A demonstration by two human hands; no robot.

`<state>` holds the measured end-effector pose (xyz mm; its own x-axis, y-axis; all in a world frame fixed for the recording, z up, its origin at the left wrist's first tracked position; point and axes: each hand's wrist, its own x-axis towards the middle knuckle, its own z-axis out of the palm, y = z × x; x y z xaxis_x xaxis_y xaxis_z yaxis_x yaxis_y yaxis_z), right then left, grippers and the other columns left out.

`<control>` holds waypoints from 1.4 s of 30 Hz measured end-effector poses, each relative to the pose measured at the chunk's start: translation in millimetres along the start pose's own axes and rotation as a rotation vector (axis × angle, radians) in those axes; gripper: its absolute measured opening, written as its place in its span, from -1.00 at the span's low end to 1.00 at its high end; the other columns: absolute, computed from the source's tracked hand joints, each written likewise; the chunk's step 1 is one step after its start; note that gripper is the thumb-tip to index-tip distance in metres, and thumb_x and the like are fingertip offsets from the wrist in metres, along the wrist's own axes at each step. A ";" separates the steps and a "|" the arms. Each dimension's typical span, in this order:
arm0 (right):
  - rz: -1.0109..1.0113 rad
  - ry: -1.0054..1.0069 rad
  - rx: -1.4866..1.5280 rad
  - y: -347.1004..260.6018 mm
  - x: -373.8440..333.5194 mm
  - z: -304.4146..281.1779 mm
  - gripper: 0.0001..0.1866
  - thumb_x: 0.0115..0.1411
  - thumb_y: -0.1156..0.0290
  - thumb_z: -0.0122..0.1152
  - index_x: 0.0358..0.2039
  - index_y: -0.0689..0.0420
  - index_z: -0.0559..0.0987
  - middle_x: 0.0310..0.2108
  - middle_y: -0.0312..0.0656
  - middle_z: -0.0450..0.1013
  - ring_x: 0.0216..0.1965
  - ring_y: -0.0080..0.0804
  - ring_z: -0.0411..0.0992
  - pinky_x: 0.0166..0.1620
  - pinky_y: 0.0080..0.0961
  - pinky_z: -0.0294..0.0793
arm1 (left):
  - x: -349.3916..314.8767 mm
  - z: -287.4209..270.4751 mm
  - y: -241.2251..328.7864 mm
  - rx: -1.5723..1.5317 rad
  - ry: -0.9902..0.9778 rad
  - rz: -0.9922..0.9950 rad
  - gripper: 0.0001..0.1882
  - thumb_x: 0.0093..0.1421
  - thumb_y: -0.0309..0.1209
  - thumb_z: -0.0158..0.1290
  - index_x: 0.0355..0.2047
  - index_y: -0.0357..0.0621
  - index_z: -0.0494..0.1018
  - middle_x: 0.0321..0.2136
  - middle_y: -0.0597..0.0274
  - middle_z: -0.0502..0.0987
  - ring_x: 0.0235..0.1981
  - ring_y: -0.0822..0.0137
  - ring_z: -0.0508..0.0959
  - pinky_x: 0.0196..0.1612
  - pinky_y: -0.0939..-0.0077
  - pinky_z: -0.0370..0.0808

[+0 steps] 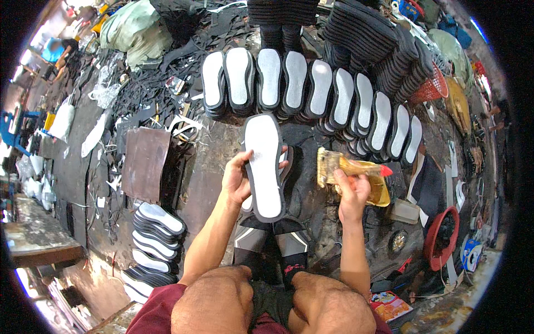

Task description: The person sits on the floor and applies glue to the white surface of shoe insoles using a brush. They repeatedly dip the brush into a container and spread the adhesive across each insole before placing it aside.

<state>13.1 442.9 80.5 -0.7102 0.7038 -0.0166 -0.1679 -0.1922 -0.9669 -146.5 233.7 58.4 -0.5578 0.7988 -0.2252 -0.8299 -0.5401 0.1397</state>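
Observation:
My left hand (238, 181) is closed around a shoe sole (263, 161), white on its upper face with a black border. The thumb lies at the sole's left edge and fingertips show at its right edge. Part of another sole shows beneath it. To the right, my right hand (352, 195) grips a wide glue brush (329, 166) with a red-tipped handle, its caked, yellowish head toward the left. Just behind that hand is a yellow, glossy container (380, 192), partly covered by the hand and brush. The brush is apart from the held sole.
A curved row of white-faced soles (321, 89) on stacks runs across the far side. Taller black stacks (361, 33) stand behind. More soles (158, 217) lean at near left, below a brown sheet (146, 161). A red basin (441, 238) sits at right; black scraps (161, 83) litter the far left.

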 end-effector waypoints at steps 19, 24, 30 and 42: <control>-0.763 -0.356 -0.747 -42.9 71.6 104.9 -0.81 0.18 0.39 0.34 -0.24 0.19 0.61 -0.30 -0.01 0.60 -0.28 -0.06 0.61 -0.24 -0.25 0.57 | -4.2 12.6 -16.8 0.055 -0.007 -0.077 -0.31 0.29 0.24 -0.13 0.13 -0.06 0.42 -0.07 0.01 0.57 -0.13 0.09 0.62 -0.02 0.13 0.59; -0.731 -0.847 -0.704 -51.1 -28.9 120.9 -0.81 0.12 0.41 0.34 -0.23 0.11 0.63 -0.36 -0.13 0.57 -0.41 -0.20 0.57 -0.28 -0.32 0.58 | 4.2 -3.9 12.4 0.151 0.213 0.084 -0.12 0.16 0.38 -0.06 0.07 -0.24 0.45 -0.18 -0.13 0.58 -0.26 0.03 0.61 -0.18 0.16 0.60; -0.951 -0.736 -0.518 -54.0 -3.8 100.7 -0.74 0.12 0.42 0.30 -0.14 0.07 0.59 -0.28 -0.15 0.57 -0.31 -0.21 0.57 -0.27 -0.33 0.58 | -10.5 25.5 16.2 0.041 0.135 0.170 -0.20 0.24 0.28 -0.07 0.15 -0.21 0.37 -0.05 -0.15 0.53 -0.09 -0.03 0.57 -0.10 0.15 0.56; -0.801 -0.758 -0.560 -44.2 -7.9 111.3 -0.76 0.13 0.39 0.35 -0.22 0.17 0.53 -0.46 -0.14 0.43 -0.46 -0.14 0.48 -0.46 -0.27 0.50 | -18.4 35.2 0.5 0.132 0.071 0.265 -0.23 0.28 0.20 -0.05 0.24 -0.18 0.29 0.08 -0.12 0.44 0.07 -0.08 0.48 0.12 0.01 0.46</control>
<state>-50.0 369.7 151.7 -0.7901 -0.1214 0.6009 -0.5542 0.5603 -0.6155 -137.0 228.0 96.5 -0.7571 0.6116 -0.2299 -0.6520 -0.6847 0.3256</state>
